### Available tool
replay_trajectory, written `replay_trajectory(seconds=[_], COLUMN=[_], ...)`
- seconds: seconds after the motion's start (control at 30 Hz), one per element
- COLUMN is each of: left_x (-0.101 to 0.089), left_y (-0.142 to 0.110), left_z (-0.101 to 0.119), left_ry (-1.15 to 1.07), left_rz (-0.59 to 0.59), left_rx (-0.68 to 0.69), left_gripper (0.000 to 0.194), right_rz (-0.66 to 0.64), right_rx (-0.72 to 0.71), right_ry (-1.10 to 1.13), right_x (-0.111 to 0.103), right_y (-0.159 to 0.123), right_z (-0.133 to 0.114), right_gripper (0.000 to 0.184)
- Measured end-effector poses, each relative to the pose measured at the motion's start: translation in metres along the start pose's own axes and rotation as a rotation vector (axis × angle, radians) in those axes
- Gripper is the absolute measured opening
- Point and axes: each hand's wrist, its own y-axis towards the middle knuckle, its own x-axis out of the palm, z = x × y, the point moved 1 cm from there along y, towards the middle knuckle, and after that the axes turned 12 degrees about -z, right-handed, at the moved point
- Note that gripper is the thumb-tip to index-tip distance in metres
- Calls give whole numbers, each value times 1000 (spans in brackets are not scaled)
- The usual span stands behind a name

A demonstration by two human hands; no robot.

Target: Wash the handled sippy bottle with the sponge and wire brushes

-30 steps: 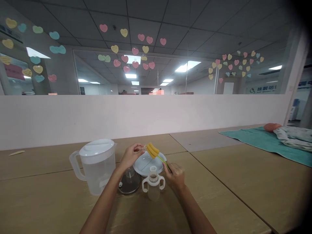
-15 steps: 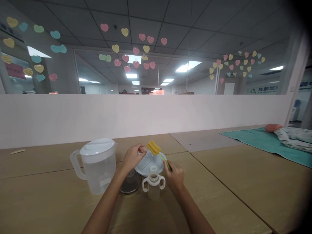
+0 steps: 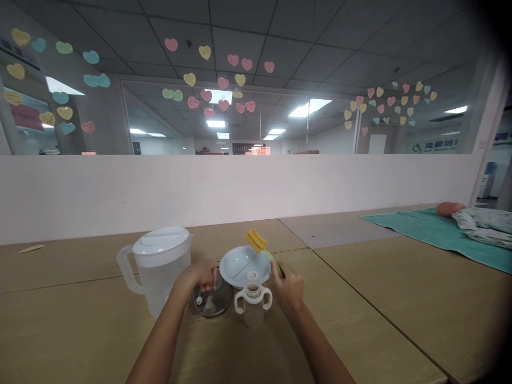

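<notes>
My right hand [image 3: 292, 288] grips the green handle of a sponge bottle brush [image 3: 256, 241], its yellow head raised over the far side of a white bowl [image 3: 228, 266]. Over a dark round tray [image 3: 224, 304], my left hand [image 3: 203, 274] is closed with fingers pointing down; whatever they pinch is hidden. On that tray lie a clear nipple-like piece [image 3: 209, 305] and a small white part [image 3: 199, 301]. Between my forearms stands an uncapped, two-handled baby bottle [image 3: 253, 313], upright. A translucent piece with a white top [image 3: 252, 276] shows just behind its mouth.
A lidded clear pitcher [image 3: 160, 277] stands left of my left hand. Far right, a teal towel [image 3: 432, 234] holds patterned cloth [image 3: 486, 221] and a rounded, skin-toned object [image 3: 450, 209]. A flat pale strip [image 3: 31, 249] lies far left. A low white wall [image 3: 240, 186] rises behind the table.
My left hand has moved from beside the brush head down and left to the dark tray, uncovering more of the bowl. My right hand still holds the brush, almost unmoved.
</notes>
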Motion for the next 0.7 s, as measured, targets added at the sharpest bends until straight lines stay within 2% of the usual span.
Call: replay_trajectory(seconds=[0.17,0.37,0.57,0.7], left_x=[11,15,7,18], left_y=[13,12,1,-23], left_z=[-3,-4,-4,-7], left_ry=[-2,24,38,44], left_rz=[-79,-165,-118,-88], left_rx=[-78,-200,-258,-260], left_gripper=[3,19,17,18], right_rz=[6,-14,-22,-22], right_rx=[-7,11,5,39], right_ry=[-5,20,41,44], right_x=[0,1,1,1], right_y=[-1,-1,-1,-1], right_z=[0,1,2,3], right_gripper=[43,42,41,42])
